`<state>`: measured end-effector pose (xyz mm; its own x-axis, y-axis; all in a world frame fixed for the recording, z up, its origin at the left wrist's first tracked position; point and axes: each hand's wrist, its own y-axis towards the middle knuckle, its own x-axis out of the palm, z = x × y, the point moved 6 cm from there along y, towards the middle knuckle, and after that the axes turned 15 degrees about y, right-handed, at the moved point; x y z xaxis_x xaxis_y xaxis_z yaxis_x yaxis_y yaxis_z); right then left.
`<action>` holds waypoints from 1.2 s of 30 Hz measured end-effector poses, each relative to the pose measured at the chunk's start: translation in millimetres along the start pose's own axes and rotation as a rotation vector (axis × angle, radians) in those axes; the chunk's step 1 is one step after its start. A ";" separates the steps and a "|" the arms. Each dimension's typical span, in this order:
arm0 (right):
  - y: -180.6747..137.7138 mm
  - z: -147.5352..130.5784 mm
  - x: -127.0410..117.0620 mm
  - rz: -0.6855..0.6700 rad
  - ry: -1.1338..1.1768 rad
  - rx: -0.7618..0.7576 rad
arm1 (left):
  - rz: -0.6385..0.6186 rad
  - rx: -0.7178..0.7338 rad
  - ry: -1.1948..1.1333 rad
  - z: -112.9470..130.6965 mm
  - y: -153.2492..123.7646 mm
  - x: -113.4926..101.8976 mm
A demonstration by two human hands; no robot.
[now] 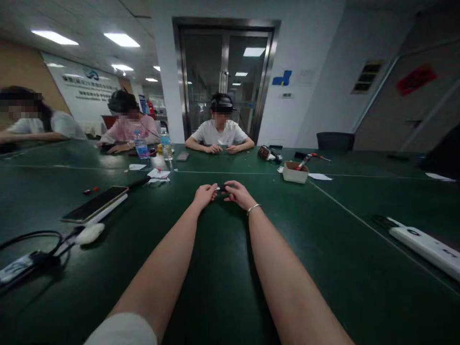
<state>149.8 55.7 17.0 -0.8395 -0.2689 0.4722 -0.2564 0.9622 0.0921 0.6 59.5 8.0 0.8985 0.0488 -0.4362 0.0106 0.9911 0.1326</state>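
Two hands at work: I am pinching one small dark part (222, 188) between my left hand (204, 195) and right hand (237, 194), fingertips pressed together on its ends, just above the green table (223, 268). It is too small to identify. I am judging that short, steady finger moves, wrists low, suit it best. Room: bare table ahead and beside my forearms; phone (94, 204) well left, box (295, 172) right-forward, power strip (426, 247) far right.

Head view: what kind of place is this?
Likely an office meeting room: a long green table seats several people, glass double doors stand behind, ceiling panel lights above. Both hands pinch a small dark part.
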 end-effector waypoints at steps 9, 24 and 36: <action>-2.8 -1.3 4.6 -0.087 0.026 0.009 | -0.004 -0.034 0.038 0.7 0.9 -2.8; -4.1 -1.4 9.3 -0.153 0.004 0.030 | 0.015 -0.020 0.252 -0.9 4.6 -9.2; 0.1 1.8 -0.2 0.060 0.000 0.044 | -0.008 0.029 0.063 10.5 -5.2 -0.9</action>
<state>149.1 55.8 15.3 -0.8539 -0.2105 0.4759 -0.2261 0.9738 0.0251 4.4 52.9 17.0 0.8691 0.0494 -0.4921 0.0310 0.9876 0.1540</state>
